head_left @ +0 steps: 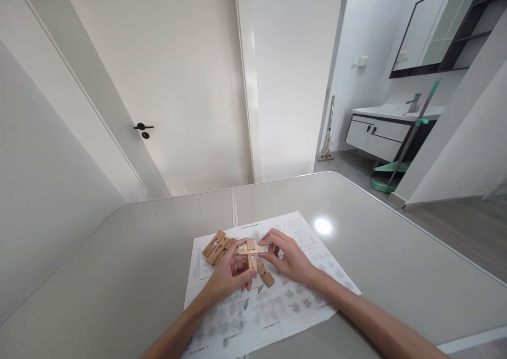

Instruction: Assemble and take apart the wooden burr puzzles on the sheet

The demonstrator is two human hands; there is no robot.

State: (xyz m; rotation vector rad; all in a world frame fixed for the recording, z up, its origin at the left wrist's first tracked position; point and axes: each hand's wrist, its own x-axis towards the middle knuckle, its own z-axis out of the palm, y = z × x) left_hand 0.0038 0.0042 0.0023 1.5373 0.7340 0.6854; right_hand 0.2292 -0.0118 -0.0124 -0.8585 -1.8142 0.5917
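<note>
Over a printed paper sheet [273, 324], my left hand [232, 269] is closed on pale notched wooden puzzle pieces [252, 264], fingers behind and thumb in front. My right hand [287, 253] pinches the right end of a pale wooden piece [243, 249] lying crosswise, which has a number-like mark on it. The pieces meet between the two hands; how they interlock is partly hidden by my fingers. Just below them a darker notched wooden piece [268, 279] rests on the paper. Left of my left hand lie several brown slotted wooden pieces [216, 247], side by side.
The paper, with rows of small diagrams, lies on a grey table [119, 274] with a seam across it. Behind stands a white door [190, 84] with a black handle [143, 127]. To the right are a sink cabinet [376, 132], a mop [329, 132] and a green dustpan [382, 185].
</note>
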